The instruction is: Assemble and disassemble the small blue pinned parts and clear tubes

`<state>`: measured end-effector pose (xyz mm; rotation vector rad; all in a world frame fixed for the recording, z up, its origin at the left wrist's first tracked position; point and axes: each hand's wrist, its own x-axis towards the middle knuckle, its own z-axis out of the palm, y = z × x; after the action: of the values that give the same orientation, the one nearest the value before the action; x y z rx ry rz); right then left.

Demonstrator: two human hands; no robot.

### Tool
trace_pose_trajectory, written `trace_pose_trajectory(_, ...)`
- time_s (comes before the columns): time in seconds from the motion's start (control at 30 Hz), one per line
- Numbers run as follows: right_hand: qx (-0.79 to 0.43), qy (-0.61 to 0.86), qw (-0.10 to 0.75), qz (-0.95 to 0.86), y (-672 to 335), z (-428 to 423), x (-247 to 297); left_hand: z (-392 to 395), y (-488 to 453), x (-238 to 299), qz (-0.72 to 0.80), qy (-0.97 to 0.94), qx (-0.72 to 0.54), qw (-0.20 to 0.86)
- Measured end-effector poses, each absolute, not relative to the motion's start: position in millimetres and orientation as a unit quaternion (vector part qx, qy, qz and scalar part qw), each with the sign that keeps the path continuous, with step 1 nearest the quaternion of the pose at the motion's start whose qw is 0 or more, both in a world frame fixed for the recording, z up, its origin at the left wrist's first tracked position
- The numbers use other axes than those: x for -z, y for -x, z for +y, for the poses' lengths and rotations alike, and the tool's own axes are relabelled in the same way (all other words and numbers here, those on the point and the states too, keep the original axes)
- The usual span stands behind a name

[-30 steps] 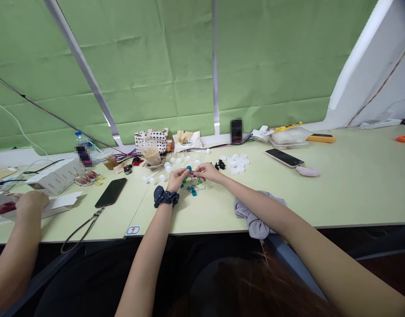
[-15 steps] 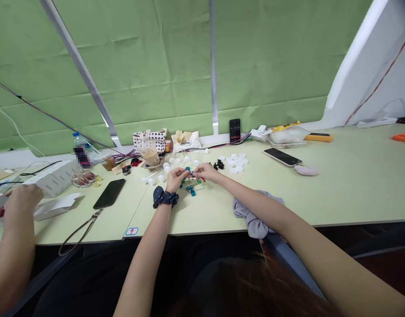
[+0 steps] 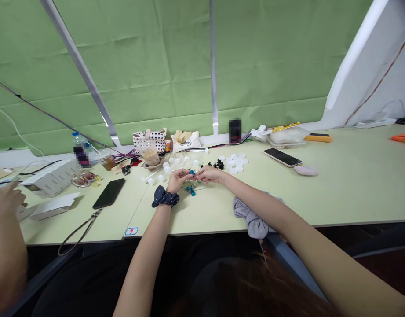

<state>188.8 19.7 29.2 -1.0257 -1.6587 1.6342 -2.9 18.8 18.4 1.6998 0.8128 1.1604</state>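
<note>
My left hand (image 3: pixel 177 179) is closed in a pinch on a small blue part (image 3: pixel 192 172), above the table. Close against it, the fingers of my right hand (image 3: pixel 209 174) are pinched too; what they grip is too small to make out. Just below both hands, blue pieces (image 3: pixel 191 191) lie on the table among thin wire-like bits. White round caps (image 3: pixel 235 164) and small black parts (image 3: pixel 218 164) rest beyond my right hand. Clear tubes with white ends lie past my left hand. A dark dotted scrunchie (image 3: pixel 164 197) circles my left wrist.
A grey cloth (image 3: pixel 253 215) lies under my right forearm. Phones rest to the left (image 3: pixel 109 193) and right (image 3: pixel 282 157). A lidded drink cup (image 3: pixel 149 154) stands behind the tubes. At far left, a co-worker's hand (image 3: pixel 6 198) is near white boxes (image 3: pixel 52 178).
The blue part between my hands has shifted slightly right and down, and both hands have moved slightly right. At far left, the co-worker's hand has moved left, off the opened white box.
</note>
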Motion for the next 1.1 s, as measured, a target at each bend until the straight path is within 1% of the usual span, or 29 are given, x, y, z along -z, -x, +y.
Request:
trace_pose_trajectory(0.13,-0.378,0.427,0.336,-0.749,-184.2,19.2,-26.7,19.6,2.8,-17.0,0.339,-0.68,-0.484,0.434)
trace_pose_trajectory(0.23,-0.19,0.433,0.343,-0.812,-180.0,15.9,-27.3,20.5,2.4,-15.9,0.353,-0.677,-0.5,0.409)
trace_pose_trajectory(0.3,-0.113,0.437,0.337,-0.826,-178.2,12.7,-29.3,20.6,1.8,-15.4,0.358,-0.676,-0.504,0.4)
trace_pose_trajectory(0.33,-0.096,0.443,0.334,-0.827,-177.9,11.2,-30.5,20.4,1.3,-15.4,0.358,-0.677,-0.504,0.398)
trace_pose_trajectory(0.4,-0.102,0.461,0.331,-0.817,-178.2,9.1,-32.8,19.2,0.0,-16.0,0.356,-0.683,-0.502,0.395)
trace_pose_trajectory(0.53,-0.172,0.489,0.354,-0.778,-181.3,11.0,-32.9,15.9,-3.3,-18.0,0.344,-0.695,-0.493,0.394)
trace_pose_trajectory(0.8,-0.278,0.482,0.378,-0.74,-179.7,18.4,-21.4,16.2,-6.8,-15.5,0.358,-0.705,-0.484,0.375)
trace_pose_trajectory(1.0,-0.286,0.463,0.391,-0.742,-176.0,21.7,-13.9,17.9,-5.6,-13.2,0.35,-0.706,-0.493,0.368)
trace_pose_trajectory(1.1,-0.258,0.458,0.383,-0.759,-175.3,22.0,-14.3,17.7,-6.1,-13.4,0.343,-0.704,-0.501,0.368)
